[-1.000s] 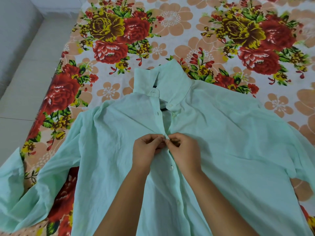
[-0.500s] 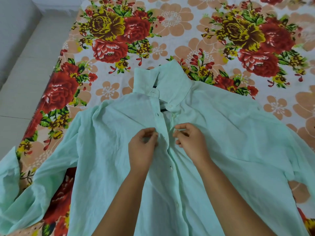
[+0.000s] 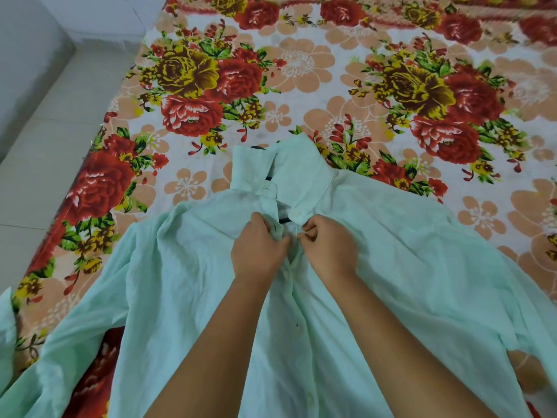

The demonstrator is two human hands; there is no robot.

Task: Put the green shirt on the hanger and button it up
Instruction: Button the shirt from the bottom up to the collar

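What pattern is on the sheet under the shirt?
The sheet is floral: red, yellow, peach flowers; head view.

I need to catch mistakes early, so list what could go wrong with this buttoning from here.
The left hand and right hand pinch the bunched front edges of the green shirt; a button might enter the wrong hole, skewing the front.
Only dark slivers of the hanger show at the neck; tugging could shift the shirt off it.
The collar button looks undone and may be missed.

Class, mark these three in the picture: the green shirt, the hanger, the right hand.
green shirt (image 3: 422, 267), head view, on its front panel.
hanger (image 3: 284, 219), head view, dark bar showing at the open neck.
right hand (image 3: 330, 250), head view, back of the hand.
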